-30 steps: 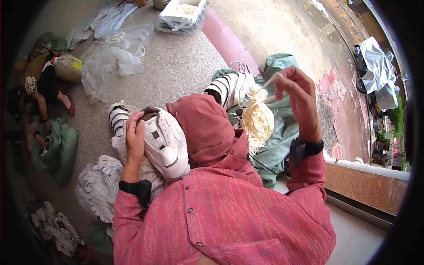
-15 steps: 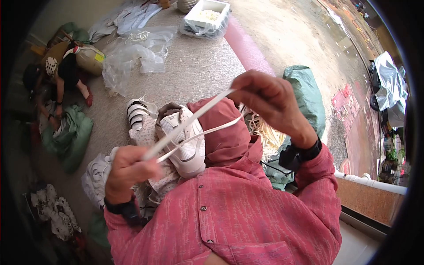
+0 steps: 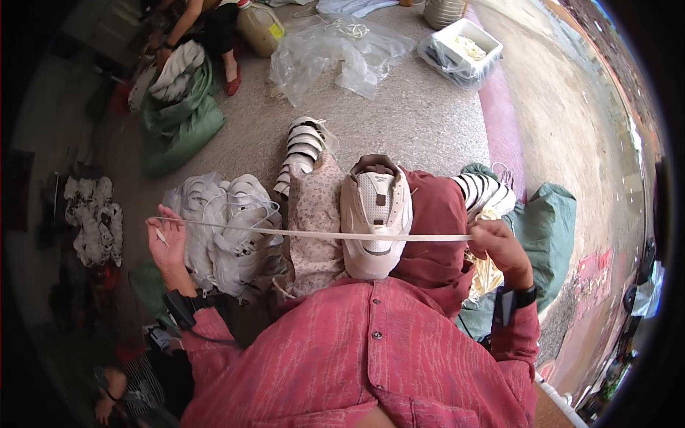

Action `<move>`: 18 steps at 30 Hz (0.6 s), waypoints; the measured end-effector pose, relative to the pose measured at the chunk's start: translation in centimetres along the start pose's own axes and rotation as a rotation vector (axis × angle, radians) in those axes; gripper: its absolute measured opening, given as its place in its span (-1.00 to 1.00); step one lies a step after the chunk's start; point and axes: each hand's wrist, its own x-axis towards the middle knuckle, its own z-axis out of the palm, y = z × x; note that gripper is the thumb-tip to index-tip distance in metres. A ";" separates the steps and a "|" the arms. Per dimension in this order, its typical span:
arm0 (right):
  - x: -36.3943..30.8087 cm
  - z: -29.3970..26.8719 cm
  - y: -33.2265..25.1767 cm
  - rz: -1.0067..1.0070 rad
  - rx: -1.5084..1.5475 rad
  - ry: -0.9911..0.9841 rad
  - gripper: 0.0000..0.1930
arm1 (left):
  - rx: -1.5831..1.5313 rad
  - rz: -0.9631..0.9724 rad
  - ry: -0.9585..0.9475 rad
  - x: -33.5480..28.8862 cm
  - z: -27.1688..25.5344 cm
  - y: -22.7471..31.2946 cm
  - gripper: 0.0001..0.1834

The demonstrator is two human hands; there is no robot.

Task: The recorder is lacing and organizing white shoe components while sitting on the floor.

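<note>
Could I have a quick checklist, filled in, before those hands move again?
1. Right hand closed on the flat cream-white shoelace: ok.
2. Left hand gripping the shoelace firmly: cannot tell.
3. Shoelace straight, without slack: ok.
4. White perforated sneaker between the pale floral-patterned cloth and plain maroon cloth: ok.
5. Sneaker laced: not ok; no lacing shows.
6. Shoelace clear of sneaker: cannot tell; it crosses in front.
</note>
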 end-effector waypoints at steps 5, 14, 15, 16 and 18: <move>-2.5 -3.8 2.7 -0.638 1.265 0.211 -0.62 | -0.111 0.130 0.132 5.1 -8.0 4.1 -0.67; -11.4 -19.8 15.6 -0.724 1.739 0.386 -0.82 | 0.311 0.242 0.168 10.6 -14.2 5.5 -0.58; -12.2 -21.8 18.0 -0.742 1.725 0.480 -0.76 | 0.437 0.320 0.200 10.7 -13.6 5.2 -0.57; -13.5 -24.1 20.1 -0.751 1.686 0.512 -0.76 | 0.389 0.274 0.162 10.7 -12.9 4.8 -0.57; -15.8 -28.4 23.9 -0.686 1.639 0.864 -0.69 | 0.550 0.355 0.304 10.2 -10.7 3.9 -0.59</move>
